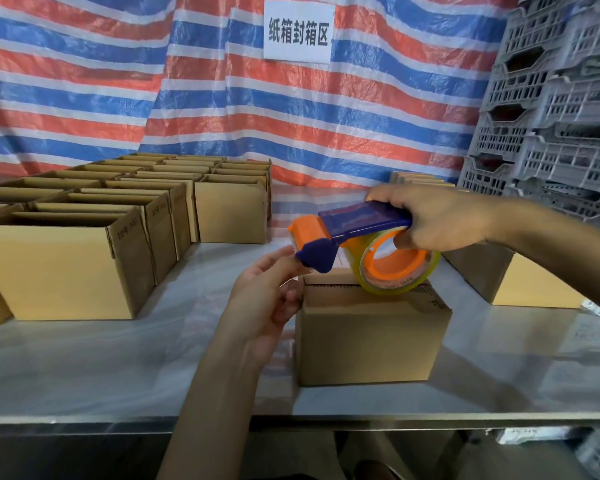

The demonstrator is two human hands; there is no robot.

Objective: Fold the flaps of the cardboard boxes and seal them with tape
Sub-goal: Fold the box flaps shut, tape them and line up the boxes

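A small cardboard box (368,337) with its flaps folded down stands on the table in front of me. My right hand (440,216) grips a blue and orange tape dispenser (354,237), and its clear tape roll (397,268) rests on the box's top. My left hand (267,292) is at the box's left top edge, fingers apart. Its fingertips touch the dispenser's blue front end. Whether tape is between the fingers is too hard to see.
Several open cardboard boxes (63,265) stand in rows at the left and back of the grey table (118,368). Another box (520,282) sits at the right under my forearm. Grey plastic crates (551,109) are stacked at the right. A striped tarp (153,81) hangs behind.
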